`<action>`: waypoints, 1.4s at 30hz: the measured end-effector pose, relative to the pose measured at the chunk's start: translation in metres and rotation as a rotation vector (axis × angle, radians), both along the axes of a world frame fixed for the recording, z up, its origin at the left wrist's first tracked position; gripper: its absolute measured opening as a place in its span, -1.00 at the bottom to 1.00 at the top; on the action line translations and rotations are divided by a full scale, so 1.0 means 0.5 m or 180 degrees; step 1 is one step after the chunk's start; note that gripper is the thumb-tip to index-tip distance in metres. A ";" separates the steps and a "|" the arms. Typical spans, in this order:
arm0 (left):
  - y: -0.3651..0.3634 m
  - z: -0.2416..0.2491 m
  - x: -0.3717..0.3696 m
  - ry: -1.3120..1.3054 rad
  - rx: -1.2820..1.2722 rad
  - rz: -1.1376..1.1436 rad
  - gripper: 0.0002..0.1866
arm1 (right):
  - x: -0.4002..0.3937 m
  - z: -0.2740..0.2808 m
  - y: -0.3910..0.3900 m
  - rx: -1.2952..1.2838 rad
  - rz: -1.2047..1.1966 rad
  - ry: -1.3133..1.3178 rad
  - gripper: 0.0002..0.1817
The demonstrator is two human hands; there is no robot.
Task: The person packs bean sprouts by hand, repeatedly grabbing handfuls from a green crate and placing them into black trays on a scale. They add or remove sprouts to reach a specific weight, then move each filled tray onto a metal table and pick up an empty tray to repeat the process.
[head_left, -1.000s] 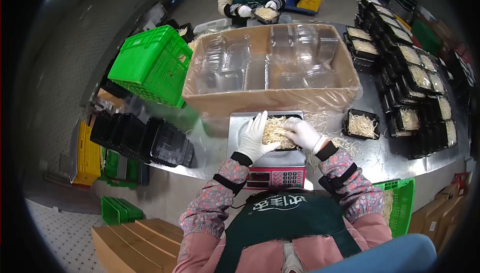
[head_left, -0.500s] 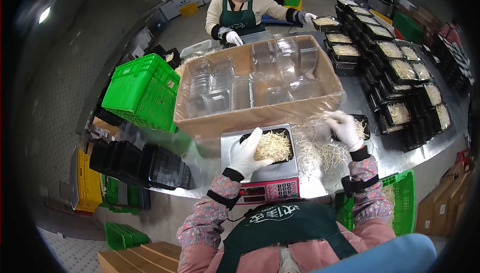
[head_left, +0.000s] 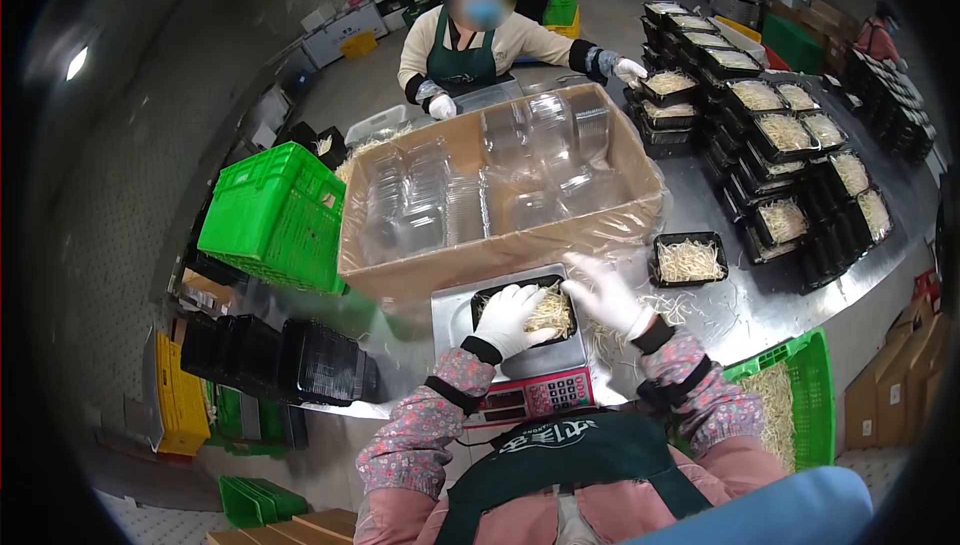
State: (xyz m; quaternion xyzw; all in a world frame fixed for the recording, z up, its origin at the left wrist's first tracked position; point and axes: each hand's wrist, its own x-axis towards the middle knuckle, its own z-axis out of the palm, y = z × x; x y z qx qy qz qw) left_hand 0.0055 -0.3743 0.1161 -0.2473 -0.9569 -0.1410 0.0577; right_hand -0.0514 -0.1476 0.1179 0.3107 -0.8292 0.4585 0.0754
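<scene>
A black tray of bean sprouts (head_left: 550, 317) stands on the steel pan of a red-fronted scale (head_left: 540, 395). My left hand (head_left: 508, 321), in a white glove, lies over the left part of these sprouts, fingers and thumb apart. At the tray's right side is my right hand (head_left: 612, 301), also gloved, its fingers stretched out and slightly blurred. Nothing shows in its grasp. Under and beside it, loose sprouts (head_left: 668, 307) are scattered on the steel table. A second filled tray (head_left: 690, 260) sits farther right, apart from both hands.
A carton (head_left: 500, 245) of clear plastic lids stands behind the scale. Stacked filled trays (head_left: 780, 135) rise at right, empty black trays (head_left: 320, 360) at left. Green crates (head_left: 270, 210) flank the table; one (head_left: 815, 395) holds sprouts. A co-worker (head_left: 470, 55) touches a tray opposite.
My left hand has shifted from the tray's left edge onto the sprouts. My right hand has come left from the second tray to the scale. The co-worker's tray now rests at the stack.
</scene>
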 end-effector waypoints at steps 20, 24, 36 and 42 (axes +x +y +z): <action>-0.012 0.063 0.052 0.0095 0.1028 0.0790 -0.32 | -0.295 0.090 -0.116 0.0595 -0.0108 -0.0185 -0.28; -0.062 0.079 0.125 0.0248 0.1997 0.1428 -0.55 | -0.505 -0.010 -0.152 0.2710 -0.0701 -0.0230 0.18; -0.158 0.029 0.271 0.0001 0.2592 0.2531 -0.59 | -0.548 -0.045 -0.100 0.2769 0.0000 0.1460 -0.69; -0.101 0.050 0.185 -0.0270 0.2486 0.1997 -0.42 | -0.486 0.014 0.027 0.1903 -0.0236 0.1965 -0.73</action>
